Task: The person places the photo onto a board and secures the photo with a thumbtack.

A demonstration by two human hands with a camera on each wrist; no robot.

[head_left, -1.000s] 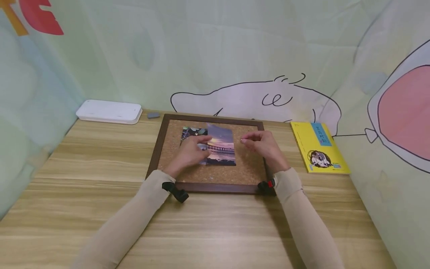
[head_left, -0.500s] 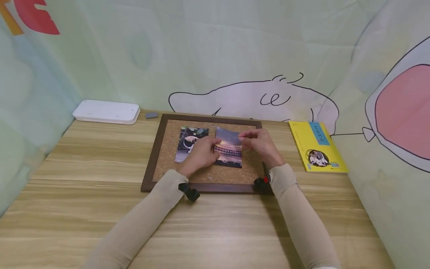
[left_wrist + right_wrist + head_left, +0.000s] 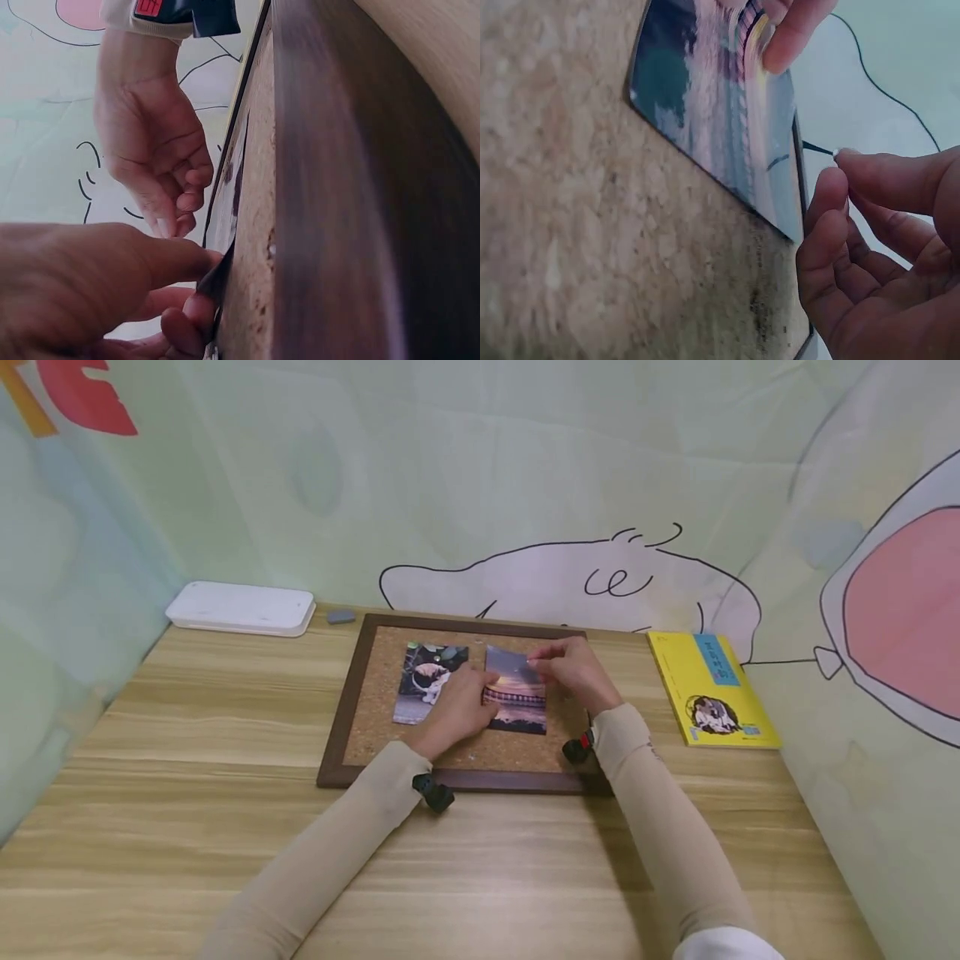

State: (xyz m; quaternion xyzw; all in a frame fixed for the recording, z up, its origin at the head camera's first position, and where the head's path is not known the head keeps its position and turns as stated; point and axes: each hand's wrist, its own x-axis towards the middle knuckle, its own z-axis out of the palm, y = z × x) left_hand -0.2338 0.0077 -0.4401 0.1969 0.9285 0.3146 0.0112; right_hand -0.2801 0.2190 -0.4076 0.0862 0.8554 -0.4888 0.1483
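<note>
A framed cork board (image 3: 390, 752) lies on the table. On its left side is a cat photo (image 3: 412, 697), with a small shiny pin (image 3: 437, 658) near its top. To its right is a sunset photo (image 3: 517, 718) of a pier. My left hand (image 3: 461, 706) pinches the left edge of the sunset photo, which bends up between thumb and fingers in the left wrist view. Over the photo's upper right part, my right hand (image 3: 573, 670) pinches a tiny pale-ended pushpin (image 3: 835, 153) between thumb and forefinger; its point is hard to make out.
At the back left stand a white case (image 3: 240, 607) and a small grey block (image 3: 341, 617). A yellow book (image 3: 712, 693) lies right of the board. A printed cloth wall (image 3: 480, 485) rises behind the table.
The left hand has carried the sunset photo rightwards, off the cat photo and apart from it. The right hand, still pinching the pushpin, has come left over the photo's upper right.
</note>
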